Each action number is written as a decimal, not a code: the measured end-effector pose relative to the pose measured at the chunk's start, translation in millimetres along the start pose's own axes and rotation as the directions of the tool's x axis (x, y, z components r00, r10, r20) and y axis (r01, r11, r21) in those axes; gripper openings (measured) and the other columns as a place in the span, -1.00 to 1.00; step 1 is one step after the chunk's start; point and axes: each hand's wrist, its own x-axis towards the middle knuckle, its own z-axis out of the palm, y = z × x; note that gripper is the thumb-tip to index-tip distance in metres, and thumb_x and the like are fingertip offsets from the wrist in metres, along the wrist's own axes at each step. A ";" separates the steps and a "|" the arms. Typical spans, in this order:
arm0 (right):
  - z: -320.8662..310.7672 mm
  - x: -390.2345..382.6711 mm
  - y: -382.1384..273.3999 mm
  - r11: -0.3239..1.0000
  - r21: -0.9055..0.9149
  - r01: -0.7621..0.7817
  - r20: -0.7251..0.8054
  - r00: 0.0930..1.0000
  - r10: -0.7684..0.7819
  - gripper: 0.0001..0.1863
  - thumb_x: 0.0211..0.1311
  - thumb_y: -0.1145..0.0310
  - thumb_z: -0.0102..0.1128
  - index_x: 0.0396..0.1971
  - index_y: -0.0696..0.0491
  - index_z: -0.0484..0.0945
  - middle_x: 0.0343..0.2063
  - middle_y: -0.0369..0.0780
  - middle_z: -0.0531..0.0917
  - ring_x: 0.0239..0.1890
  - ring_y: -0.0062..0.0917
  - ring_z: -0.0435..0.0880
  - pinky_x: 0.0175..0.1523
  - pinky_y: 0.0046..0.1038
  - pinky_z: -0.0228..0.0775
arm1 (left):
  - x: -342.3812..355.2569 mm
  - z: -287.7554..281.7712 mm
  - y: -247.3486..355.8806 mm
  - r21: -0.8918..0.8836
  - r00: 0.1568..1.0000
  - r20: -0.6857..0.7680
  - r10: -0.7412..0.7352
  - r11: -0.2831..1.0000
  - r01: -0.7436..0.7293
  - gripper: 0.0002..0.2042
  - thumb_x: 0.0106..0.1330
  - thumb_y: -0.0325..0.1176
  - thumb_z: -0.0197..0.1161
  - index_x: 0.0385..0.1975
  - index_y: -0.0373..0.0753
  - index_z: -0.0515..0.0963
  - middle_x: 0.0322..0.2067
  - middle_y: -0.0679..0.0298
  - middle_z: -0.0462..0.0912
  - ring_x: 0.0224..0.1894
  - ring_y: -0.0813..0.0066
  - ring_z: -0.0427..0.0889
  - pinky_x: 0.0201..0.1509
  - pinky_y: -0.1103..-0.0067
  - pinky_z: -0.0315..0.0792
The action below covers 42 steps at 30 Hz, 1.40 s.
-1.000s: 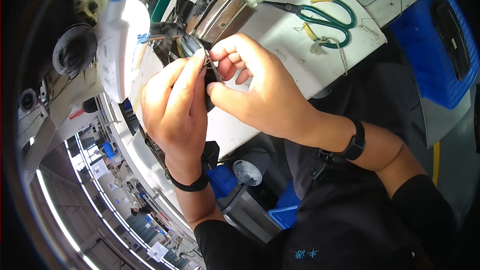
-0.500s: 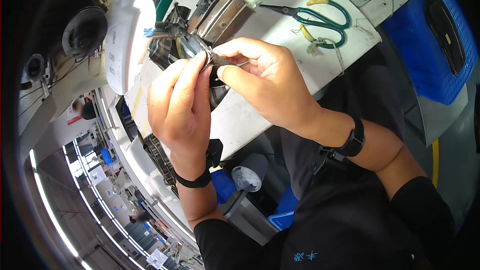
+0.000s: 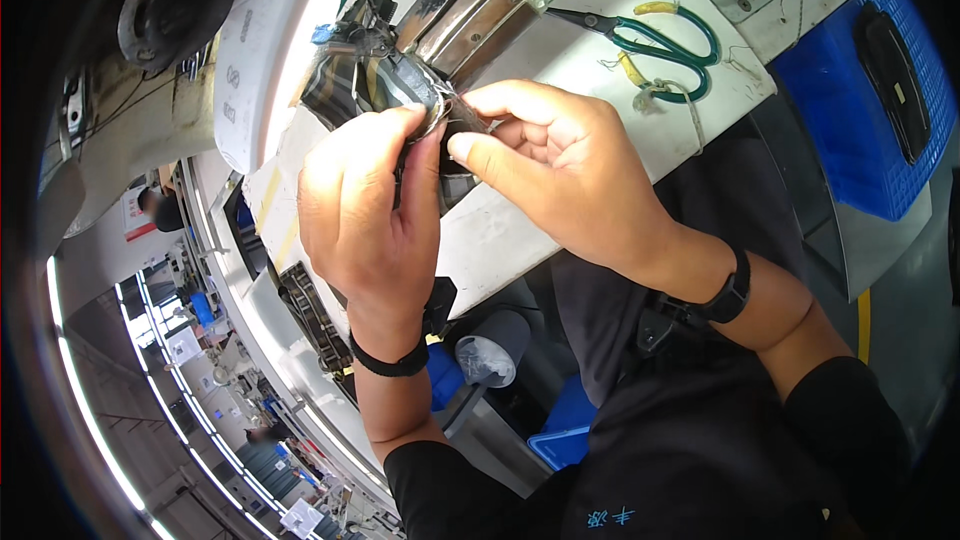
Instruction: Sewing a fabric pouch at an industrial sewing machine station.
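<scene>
Pinch the edge of the dark striped cloth (image 3: 400, 80) between thumb and fingertips of the left hand (image 3: 370, 210), closed firmly enough to bend the rim. Keep the right hand (image 3: 570, 170) just beside it, thumb and index finger set about a frayed dark part of the same cloth, other 3 fingers curled inward; cannot tell from this view whether gripping or only touching there. Locate cloth over the white table (image 3: 510, 245), mostly beyond the fingertips, next to a brown metal block (image 3: 485, 25); partly hidden by fingers. Note loose pale threads along the raw edge. Wear 1 black band (image 3: 390, 362) on the left wrist, 1 black watch (image 3: 732, 295) on the right. See scissors (image 3: 608, 28) on the table, right of the block, green handles spread, yellow wrapping on each, pointed blades toward the block. Trace pale string (image 3: 695, 125) from 1 handle to the table edge. Find at far right a blue basket (image 3: 830, 150) with a flat black case (image 3: 893, 85) inside. Record a grey bin (image 3: 503, 332) below the table, and a blue tub (image 3: 562, 447) near it. Observe at upper left a dark round disc (image 3: 178, 5) beside a long white panel (image 3: 265, 60).
</scene>
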 end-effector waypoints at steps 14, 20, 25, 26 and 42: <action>5.1 0.6 4.9 0.986 -0.085 0.146 -0.069 0.986 -0.152 -0.82 0.44 0.62 0.27 -0.03 0.33 0.68 -0.25 -0.34 0.64 -0.23 -0.79 0.59 -0.18 -0.67 0.46 | 11.9 -9.6 0.3 0.026 0.997 0.073 -0.021 0.999 0.019 -0.77 0.15 -0.56 0.59 -0.18 -0.24 0.82 -0.26 0.22 0.76 -0.20 0.32 0.75 -0.07 0.48 0.58; 6.4 1.6 -1.0 0.993 -0.040 0.109 -0.071 0.991 -0.112 -0.82 0.44 0.62 0.27 -0.04 0.32 0.68 -0.27 -0.35 0.63 -0.26 -0.80 0.59 -0.22 -0.67 0.44 | 17.4 -9.5 -1.7 -0.030 0.997 0.076 0.011 1.000 -0.009 -0.78 0.15 -0.58 0.58 -0.19 -0.28 0.80 -0.27 0.21 0.77 -0.21 0.31 0.75 -0.07 0.46 0.59; 8.7 7.0 3.7 0.990 -0.057 0.129 -0.085 0.987 -0.134 -0.82 0.45 0.59 0.27 -0.02 0.30 0.68 -0.27 -0.34 0.70 -0.25 -0.80 0.63 -0.20 -0.67 0.50 | 18.2 -6.2 -9.0 -0.021 0.995 0.075 0.073 0.997 -0.072 -0.79 0.15 -0.59 0.58 -0.20 -0.31 0.79 -0.28 0.18 0.77 -0.23 0.27 0.76 -0.07 0.44 0.59; 10.2 8.6 3.7 0.992 -0.036 0.122 -0.102 0.987 -0.125 -0.81 0.46 0.58 0.27 -0.02 0.29 0.67 -0.27 -0.34 0.73 -0.25 -0.80 0.65 -0.19 -0.66 0.53 | 18.0 -6.1 -10.4 -0.021 0.995 0.057 0.083 0.996 -0.082 -0.79 0.15 -0.59 0.58 -0.21 -0.31 0.79 -0.28 0.18 0.77 -0.23 0.27 0.76 -0.06 0.44 0.59; 11.1 24.8 -1.4 0.997 0.045 0.069 -0.136 0.989 -0.063 -0.88 0.44 0.54 0.28 -0.13 0.27 0.67 -0.31 -0.28 0.77 -0.29 -0.74 0.73 -0.21 -0.61 0.63 | 30.0 0.5 -19.5 0.028 0.981 0.120 0.150 0.988 -0.154 -0.80 0.17 -0.60 0.54 -0.20 -0.30 0.79 -0.32 0.13 0.80 -0.29 0.26 0.78 -0.11 0.48 0.63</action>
